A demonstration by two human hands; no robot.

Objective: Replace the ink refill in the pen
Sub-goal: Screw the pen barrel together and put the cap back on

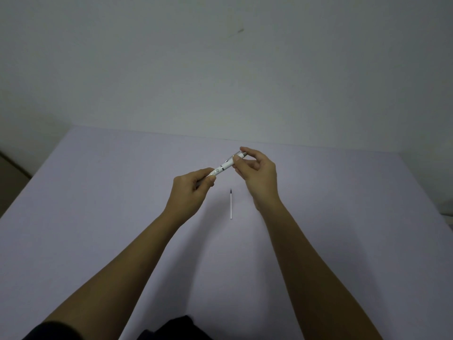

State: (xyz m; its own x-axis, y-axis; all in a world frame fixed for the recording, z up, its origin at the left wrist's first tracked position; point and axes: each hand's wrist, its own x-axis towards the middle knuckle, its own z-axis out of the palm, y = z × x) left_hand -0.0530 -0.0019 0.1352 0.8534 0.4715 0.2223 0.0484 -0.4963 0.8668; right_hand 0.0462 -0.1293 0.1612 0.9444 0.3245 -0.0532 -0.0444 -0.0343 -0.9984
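A white pen [224, 166] with silver rings is held in the air above the table, slanting from lower left to upper right. My left hand [190, 192] grips its lower end between thumb and fingers. My right hand [257, 173] pinches its upper end with thumb and forefinger. A thin white ink refill [231, 204] with a dark tip lies on the table below the pen, between my two wrists, tip pointing away from me.
The pale lilac table [98, 217] runs to a plain wall at the back. Its left edge [31, 177] slants along a dark floor gap. My dark clothing [176, 327] shows at the bottom.
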